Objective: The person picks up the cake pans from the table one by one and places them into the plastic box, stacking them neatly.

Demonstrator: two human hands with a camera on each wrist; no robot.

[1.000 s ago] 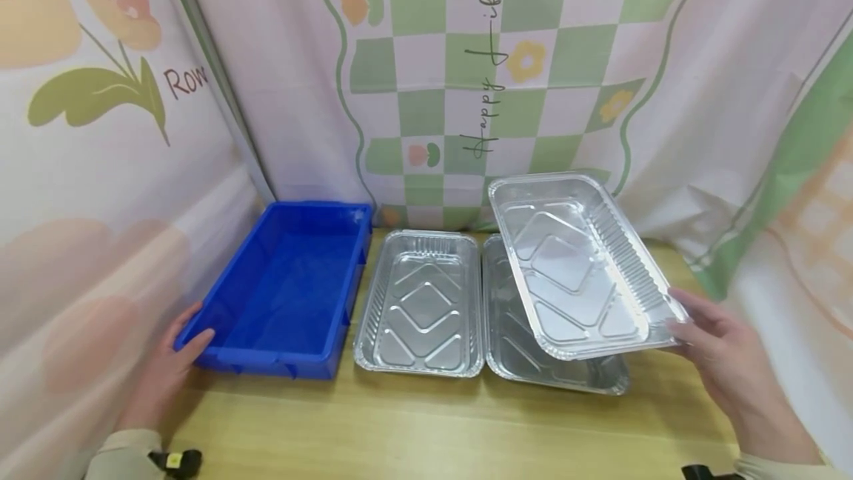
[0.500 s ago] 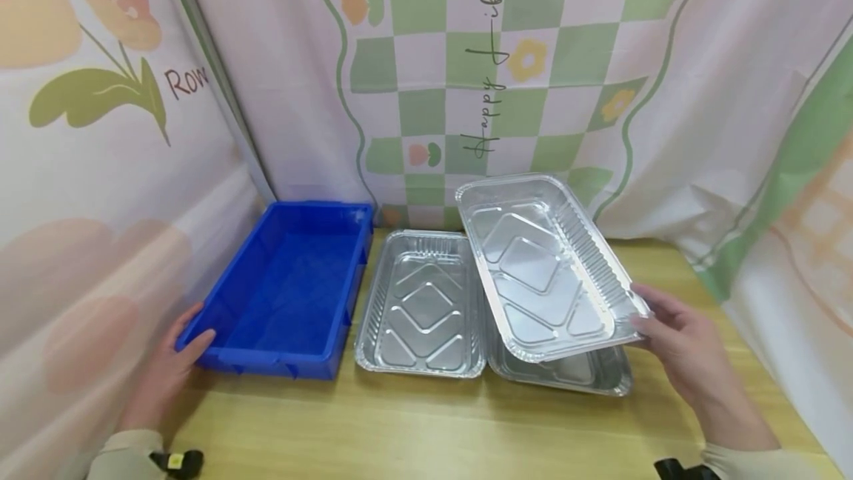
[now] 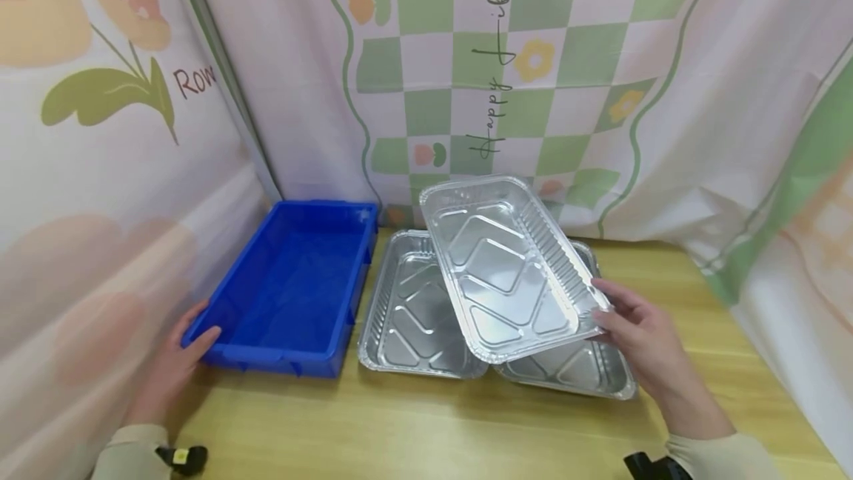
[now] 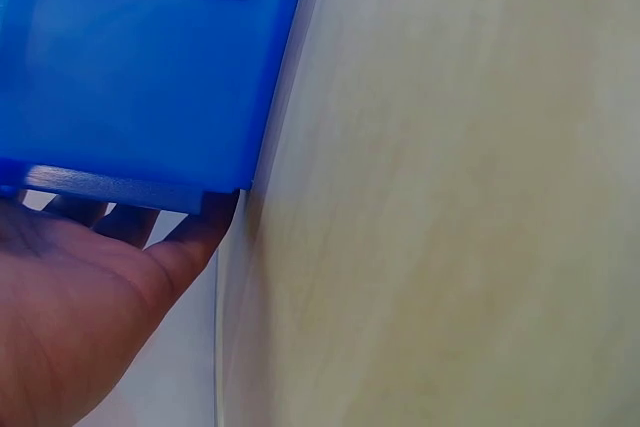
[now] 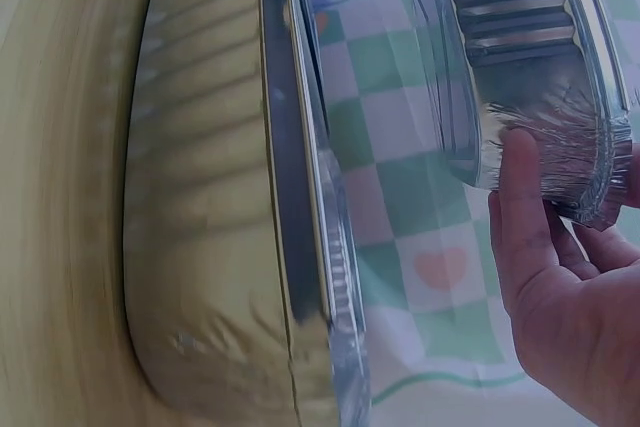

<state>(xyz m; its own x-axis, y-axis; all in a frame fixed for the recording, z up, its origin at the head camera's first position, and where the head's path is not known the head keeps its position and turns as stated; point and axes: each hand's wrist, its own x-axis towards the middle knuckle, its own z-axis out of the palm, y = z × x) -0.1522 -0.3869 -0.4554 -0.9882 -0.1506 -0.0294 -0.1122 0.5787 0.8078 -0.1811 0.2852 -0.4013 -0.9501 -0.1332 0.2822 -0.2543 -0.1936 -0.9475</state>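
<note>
My right hand [image 3: 649, 343] pinches the near right corner of a foil tray [image 3: 500, 269], thumb on the inner side. The tray hangs tilted above two more foil trays on the table, partly covering the left foil tray [image 3: 413, 328] and the right foil tray [image 3: 580, 369]. In the right wrist view, fingers and thumb clasp the crimped corner of the held tray [image 5: 560, 137], beside a tray wall [image 5: 210, 197] on the table. My left hand [image 3: 169, 365] grips the near left corner of a blue plastic bin [image 3: 280, 356]; the left wrist view shows fingers under its rim [image 4: 110, 187].
All the containers stand on a wooden table [image 3: 400, 428]. A patterned curtain [image 3: 493, 95] hangs behind them. On the left, another printed cloth [image 3: 120, 191] comes close to my left hand and the bin.
My right hand has carried the held foil tray leftward, from above the right tray to partly over the left one. My left hand stays on the blue bin's corner.
</note>
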